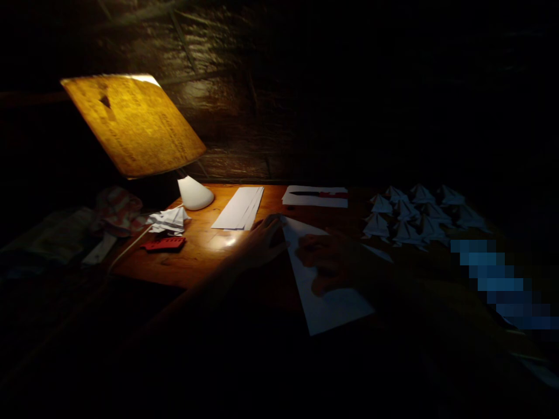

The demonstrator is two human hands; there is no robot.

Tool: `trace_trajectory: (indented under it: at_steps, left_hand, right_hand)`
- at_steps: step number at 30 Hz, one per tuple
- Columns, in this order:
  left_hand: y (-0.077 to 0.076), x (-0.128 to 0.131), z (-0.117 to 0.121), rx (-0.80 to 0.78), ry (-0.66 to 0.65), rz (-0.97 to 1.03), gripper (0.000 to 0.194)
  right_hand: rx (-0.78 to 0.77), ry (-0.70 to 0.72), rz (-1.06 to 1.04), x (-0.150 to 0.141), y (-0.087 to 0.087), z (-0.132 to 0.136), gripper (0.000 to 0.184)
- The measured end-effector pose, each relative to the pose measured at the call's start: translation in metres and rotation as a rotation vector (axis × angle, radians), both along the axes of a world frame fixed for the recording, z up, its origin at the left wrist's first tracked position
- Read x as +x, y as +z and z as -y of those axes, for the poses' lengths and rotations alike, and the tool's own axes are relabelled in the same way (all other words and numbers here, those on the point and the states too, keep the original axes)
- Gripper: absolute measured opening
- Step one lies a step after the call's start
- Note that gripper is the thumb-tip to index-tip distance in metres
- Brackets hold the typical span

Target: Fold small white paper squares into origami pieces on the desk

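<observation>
A white sheet of paper [332,305] lies at an angle on the wooden table [196,256], one corner pointing away from me. My left hand [262,241] rests at its far left corner, fingers curled against the edge. My right hand [332,256] lies flat on the middle of the sheet, fingers stretched and pressing down. The scene is very dark, so finger detail is faint.
A small white lamp [194,193] lights the table under a tilted yellow board [133,122]. A stack of paper strips [240,208], a knife on paper [315,195], several folded paper shapes [414,215], another folded pile [169,220] and a red object [165,244] lie around.
</observation>
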State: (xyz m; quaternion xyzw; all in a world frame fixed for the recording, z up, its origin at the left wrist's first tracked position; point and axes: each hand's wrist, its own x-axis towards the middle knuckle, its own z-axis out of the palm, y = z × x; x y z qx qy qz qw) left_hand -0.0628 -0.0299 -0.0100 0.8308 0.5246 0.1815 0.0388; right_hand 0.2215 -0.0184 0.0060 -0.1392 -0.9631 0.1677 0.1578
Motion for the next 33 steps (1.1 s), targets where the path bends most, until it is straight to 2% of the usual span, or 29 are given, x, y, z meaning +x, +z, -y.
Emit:
trace_trajectory:
  at_steps: [4,10,13,21,25,30,33]
  left_hand:
    - [-0.0019,-0.0011,-0.001,-0.001,0.035,-0.033,0.052]
    - [-0.0028,-0.0037,-0.0022,-0.026,0.088,0.041,0.075]
    - [-0.0011,-0.0037,-0.0023,-0.028,0.084,0.057,0.075]
    - [0.0033,-0.0004,-0.0003,-0.074,0.076,-0.09,0.069]
    - [0.0029,-0.0002,0.0002,-0.074,0.077,-0.1,0.069]
    - [0.0021,-0.0017,-0.0005,-0.079,0.069,-0.099,0.069]
    - [0.0025,-0.0023,-0.0005,-0.072,0.062,-0.086,0.068]
  right_hand:
    - [-0.02,0.017,-0.001,-0.0003,0.0002,-0.0004,0.041]
    - [0.02,0.022,0.006,-0.0004,0.004,0.0016,0.038]
    - [0.005,0.014,0.005,-0.0004,0.0065,0.0032,0.036]
    - [-0.054,-0.002,-0.002,-0.0006,0.0023,0.0018,0.033]
    - [-0.085,-0.006,-0.006,0.0027,0.0004,0.001,0.032]
    - [-0.047,-0.037,-0.023,0.0042,0.0022,0.0018,0.035]
    - [-0.068,-0.01,-0.008,0.0033,0.0049,0.0013,0.033]
